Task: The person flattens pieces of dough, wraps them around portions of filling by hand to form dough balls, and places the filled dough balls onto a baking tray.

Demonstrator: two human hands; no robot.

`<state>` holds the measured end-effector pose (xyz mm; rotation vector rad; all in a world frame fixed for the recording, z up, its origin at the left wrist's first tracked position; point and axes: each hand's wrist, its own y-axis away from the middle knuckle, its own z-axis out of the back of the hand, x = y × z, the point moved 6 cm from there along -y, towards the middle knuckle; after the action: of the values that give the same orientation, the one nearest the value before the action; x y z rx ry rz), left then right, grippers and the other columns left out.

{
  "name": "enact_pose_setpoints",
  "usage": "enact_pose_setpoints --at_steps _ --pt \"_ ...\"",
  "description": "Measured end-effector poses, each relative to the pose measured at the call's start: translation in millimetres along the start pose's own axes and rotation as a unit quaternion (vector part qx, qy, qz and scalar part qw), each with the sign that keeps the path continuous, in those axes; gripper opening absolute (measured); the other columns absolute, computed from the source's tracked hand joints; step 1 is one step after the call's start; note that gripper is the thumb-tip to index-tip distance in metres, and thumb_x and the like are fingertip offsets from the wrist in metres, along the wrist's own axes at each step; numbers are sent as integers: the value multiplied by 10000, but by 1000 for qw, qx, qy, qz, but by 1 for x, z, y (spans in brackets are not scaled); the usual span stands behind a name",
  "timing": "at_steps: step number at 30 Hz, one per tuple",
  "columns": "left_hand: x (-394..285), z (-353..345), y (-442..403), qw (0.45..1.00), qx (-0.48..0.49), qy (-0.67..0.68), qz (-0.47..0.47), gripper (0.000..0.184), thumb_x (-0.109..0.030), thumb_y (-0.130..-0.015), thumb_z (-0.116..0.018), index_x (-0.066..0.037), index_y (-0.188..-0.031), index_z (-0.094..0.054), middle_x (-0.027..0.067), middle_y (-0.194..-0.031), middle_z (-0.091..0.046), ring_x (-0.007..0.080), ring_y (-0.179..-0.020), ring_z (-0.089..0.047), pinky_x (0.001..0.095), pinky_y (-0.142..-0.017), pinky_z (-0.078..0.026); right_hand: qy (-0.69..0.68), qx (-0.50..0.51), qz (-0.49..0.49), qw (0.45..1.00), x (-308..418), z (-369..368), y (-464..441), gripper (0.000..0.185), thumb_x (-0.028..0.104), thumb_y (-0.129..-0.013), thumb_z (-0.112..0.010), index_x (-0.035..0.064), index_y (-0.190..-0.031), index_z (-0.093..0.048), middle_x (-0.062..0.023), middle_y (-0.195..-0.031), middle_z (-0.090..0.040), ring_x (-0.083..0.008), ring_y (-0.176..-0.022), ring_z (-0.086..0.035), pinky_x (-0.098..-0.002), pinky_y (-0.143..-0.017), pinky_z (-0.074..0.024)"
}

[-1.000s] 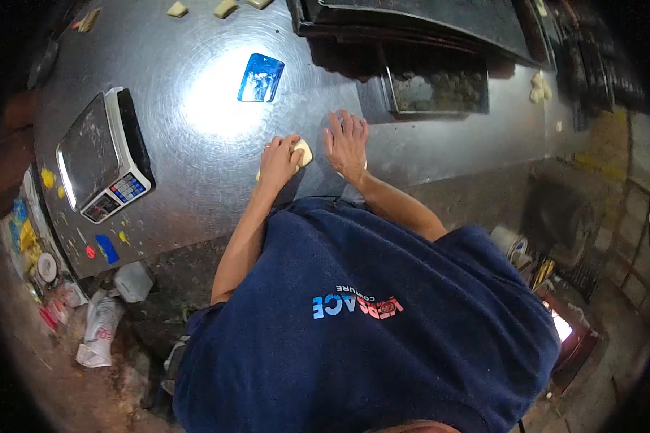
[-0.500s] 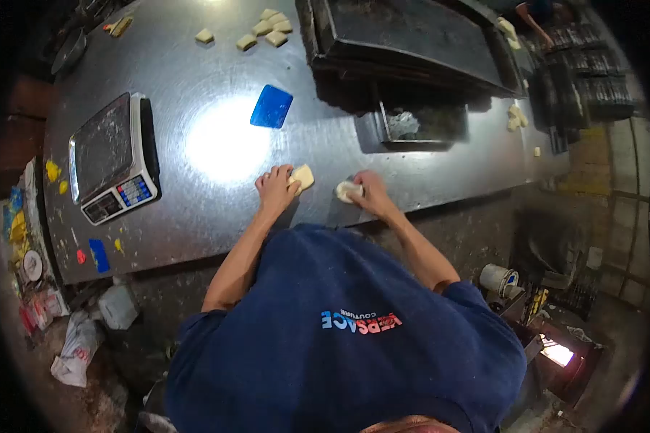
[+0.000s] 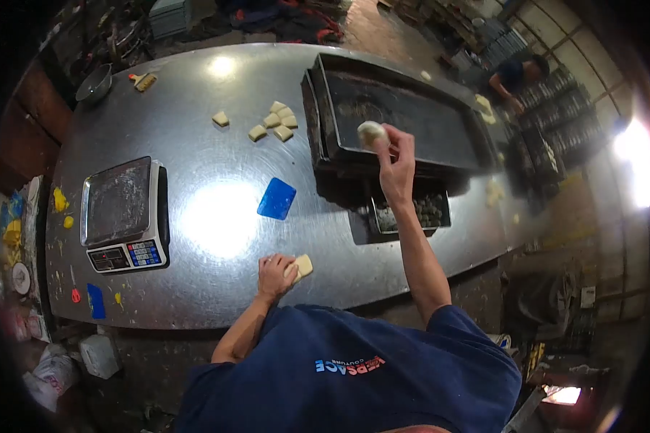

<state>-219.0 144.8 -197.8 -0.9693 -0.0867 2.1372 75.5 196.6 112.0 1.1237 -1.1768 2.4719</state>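
Note:
My right hand (image 3: 397, 162) is raised over the near left part of the dark baking tray (image 3: 430, 108), its fingers closed on a rounded, pale dough ball (image 3: 372, 134). The ball is slightly blurred. Low on the metal table (image 3: 217, 289), near its front edge, my left hand (image 3: 273, 276) curls its fingers round the left side of a flat, pale piece of dough (image 3: 304, 265). Those fingers partly cover the piece. A blue dough scraper (image 3: 276, 199) lies beyond my left hand.
Several dough pieces (image 3: 276, 123) lie at the back, near a brush (image 3: 143, 81). A digital scale (image 3: 123, 209) stands at left. A smaller tin (image 3: 419, 213) with dark lumps sits before the big tray. Another person (image 3: 509, 83) is at the far right.
My right hand has lifted the dough ball from the front of the table and carried it forward over the tray. My left hand stays at the dough piece. The camera view has tilted upward.

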Motion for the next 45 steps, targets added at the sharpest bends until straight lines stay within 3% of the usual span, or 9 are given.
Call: enact_pose_setpoints --at_steps 4,6,8,11,15,19,36,39,45 --pt "-1 7 -1 999 -17 33 38 199 -269 -853 -734 -130 -990 -698 24 -963 -660 234 -940 -641 416 -946 -391 181 -66 221 956 -23 -46 -39 202 146 -994 -611 15 -1147 -625 -180 -1102 -589 -351 -960 -609 -423 -858 -492" --pt "-5 14 -3 998 -20 33 40 190 -263 -846 -741 -130 -974 -699 14 -949 -655 219 -926 -647 408 -937 -397 349 266 -97 893 -105 -88 -37 272 234 -990 -591 22 -1161 -596 -239 -1190 -611 -466 -1005 -602 -501 -920 -425" --pt "-4 15 -3 998 -18 35 47 191 -271 -846 -738 -131 -973 -703 15 -936 -654 213 -920 -650 406 -934 -400 324 264 -24 908 -100 -91 -32 298 214 -980 -594 42 -1222 -580 -222 -1249 -598 -422 -1101 -588 -499 -997 -387" --pt "-5 16 -4 998 -8 17 59 194 -279 -848 -732 -131 -972 -708 20 -916 -653 209 -915 -652 403 -928 -406 214 -25 188 958 -36 -75 7 305 153 -974 -594 66 -1266 -575 -197 -1282 -577 -375 -1216 -532 -491 -1057 -352" --pt "-5 16 -7 998 -10 22 56 192 -269 -851 -724 -125 -977 -712 30 -906 -656 217 -900 -647 404 -921 -405 64 144 233 960 -55 -101 131 499 17 -776 -727 88 -1254 -603 -159 -1352 -550 -377 -1302 -476 -468 -1088 -357" --pt "-4 6 -7 999 -28 13 36 186 -256 -847 -722 -114 -965 -697 36 -917 -657 235 -895 -636 413 -908 -399 71 456 73 884 -85 -133 285 487 121 -919 -597 35 -1388 -501 -173 -1393 -525 -362 -1296 -478 -486 -1089 -374" --pt "-8 -9 -5 998 11 -59 20 133 -230 -878 -644 -159 -969 -710 -6 -939 -661 195 -916 -625 394 -931 -383 -12 357 -330 874 -116 -31 374 340 154 -791 -773 9 -1050 -609 -182 -993 -634 -303 -884 -620 -391 -786 -503" --pt "-9 -12 -7 997 26 -67 26 145 -240 -893 -631 -159 -983 -711 -4 -951 -662 198 -935 -622 398 -936 -384 48 194 -331 922 -151 18 399 359 174 -817 -780 13 -1068 -581 -123 -921 -629 -236 -846 -620 -348 -764 -505" --pt "-4 -25 -18 979 114 -104 131 200 -283 -897 -636 -146 -1027 -705 48 -973 -616 259 -970 -581 461 -983 -350 -154 81 -533 828 -177 89 424 320 141 -899 -742 33 -1054 -484 -67 -910 -612 -136 -776 -611 -284 -680 -510"
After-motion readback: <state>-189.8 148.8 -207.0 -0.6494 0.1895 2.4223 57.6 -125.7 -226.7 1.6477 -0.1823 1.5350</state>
